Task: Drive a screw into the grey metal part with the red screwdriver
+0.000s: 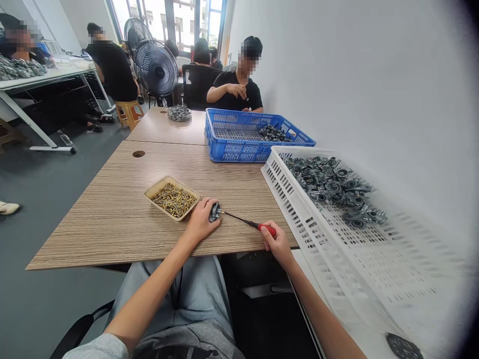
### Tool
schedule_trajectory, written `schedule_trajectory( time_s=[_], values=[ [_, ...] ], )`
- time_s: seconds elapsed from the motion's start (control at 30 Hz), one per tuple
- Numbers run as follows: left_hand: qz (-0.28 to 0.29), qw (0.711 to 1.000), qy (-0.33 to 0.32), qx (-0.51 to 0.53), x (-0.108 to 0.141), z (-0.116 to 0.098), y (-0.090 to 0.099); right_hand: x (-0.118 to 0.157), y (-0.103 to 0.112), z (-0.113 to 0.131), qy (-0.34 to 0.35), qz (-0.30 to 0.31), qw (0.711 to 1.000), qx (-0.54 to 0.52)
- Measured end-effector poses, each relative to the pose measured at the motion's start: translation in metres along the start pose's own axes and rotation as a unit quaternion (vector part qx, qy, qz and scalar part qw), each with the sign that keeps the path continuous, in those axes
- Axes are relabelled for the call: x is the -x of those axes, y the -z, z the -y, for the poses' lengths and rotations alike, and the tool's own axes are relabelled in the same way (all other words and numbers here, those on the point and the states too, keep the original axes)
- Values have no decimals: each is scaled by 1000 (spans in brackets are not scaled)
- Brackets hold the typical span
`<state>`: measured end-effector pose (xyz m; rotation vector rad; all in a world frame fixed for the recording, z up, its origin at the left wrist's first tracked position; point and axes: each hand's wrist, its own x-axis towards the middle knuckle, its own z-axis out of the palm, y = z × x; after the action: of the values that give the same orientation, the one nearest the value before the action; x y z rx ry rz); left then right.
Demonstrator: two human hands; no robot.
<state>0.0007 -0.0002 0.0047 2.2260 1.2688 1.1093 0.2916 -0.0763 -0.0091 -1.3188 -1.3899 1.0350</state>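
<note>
My left hand (202,221) is closed over a small grey metal part (214,213), pressing it to the wooden table. In my right hand (277,242) is a screwdriver (245,220) with a red and black handle, gripped by the fingers. Its long dark shaft points left, and the tip meets a small brass-coloured screw (222,211) at the part's right side. Just left of my left hand stands a shallow plastic tub (151,190) of brass-coloured screws (174,199). My fingers cover much of the metal part.
A white crate (299,219) with many grey metal parts (329,182) stands on the right. Behind it is a blue crate (239,153) holding more parts. A round container of parts (179,113) sits farther back. A co-worker (235,89) sits across the table (112,214).
</note>
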Motion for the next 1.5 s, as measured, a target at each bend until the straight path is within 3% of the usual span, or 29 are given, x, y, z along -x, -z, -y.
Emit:
schedule_trajectory(
  time_s=[1.5],
  values=[
    [6, 1000, 5, 4, 0, 1, 0, 2, -2, 7, 2, -11, 999, 36]
  ],
)
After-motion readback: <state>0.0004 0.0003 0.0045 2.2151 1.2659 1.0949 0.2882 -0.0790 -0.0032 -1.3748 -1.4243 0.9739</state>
